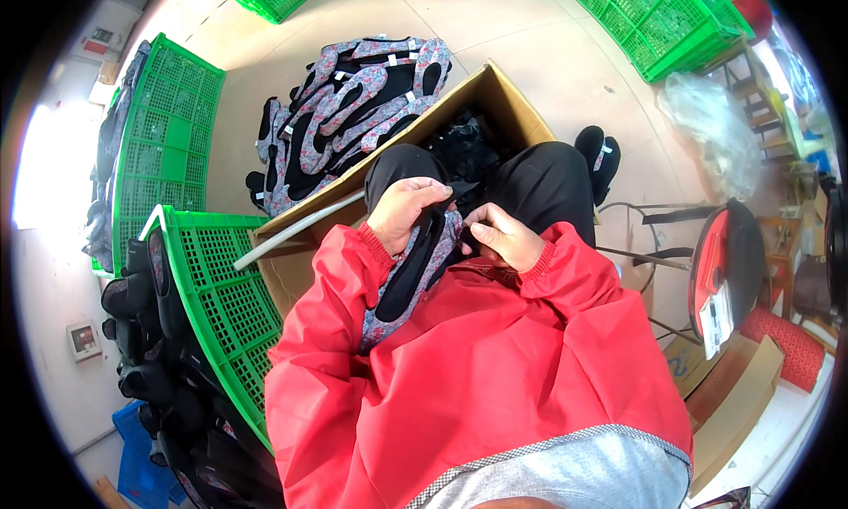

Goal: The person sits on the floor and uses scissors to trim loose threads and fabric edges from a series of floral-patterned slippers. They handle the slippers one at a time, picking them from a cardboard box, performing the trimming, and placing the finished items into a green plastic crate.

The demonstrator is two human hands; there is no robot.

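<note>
On the near side of the cardboard box (521, 116), your left hand (406, 211) pinched the far end of a floral slipper (431, 269) while your right hand (505, 235) pinched its right edge, apparently working there, the next move probably needing a steady left hold.

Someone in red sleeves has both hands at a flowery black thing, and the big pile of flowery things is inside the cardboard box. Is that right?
No, the pile isn't in the cardboard box: the head view shows it on the floor beside the box. The left hand and right hand are at the flowery black thing.
</note>
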